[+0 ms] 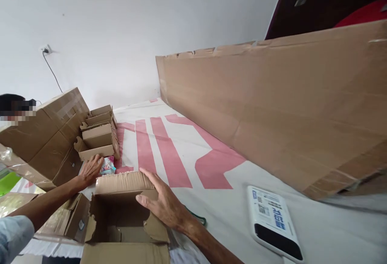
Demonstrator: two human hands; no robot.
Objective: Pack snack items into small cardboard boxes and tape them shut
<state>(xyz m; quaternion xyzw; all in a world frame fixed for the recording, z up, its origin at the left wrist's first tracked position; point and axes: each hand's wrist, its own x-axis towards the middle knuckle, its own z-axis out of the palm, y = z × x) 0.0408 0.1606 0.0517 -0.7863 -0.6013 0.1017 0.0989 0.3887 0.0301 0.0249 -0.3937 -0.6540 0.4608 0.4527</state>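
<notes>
An open brown cardboard box (121, 219) sits in front of me with its flaps up. My right hand (163, 203) rests on the box's far right flap, fingers stretched along the cardboard edge. My left hand (90, 169) reaches past the box's far left corner and touches a small colourful packet (107, 166) lying on the white and pink sheet; its fingers curl over the packet, but I cannot see whether they grip it.
Several small folded cartons (98, 137) stand stacked beyond the packet, next to a large taped box (45, 135). A long cardboard sheet (272, 111) leans along the right. A white and black device (273, 221) lies at right. Another person is at far left.
</notes>
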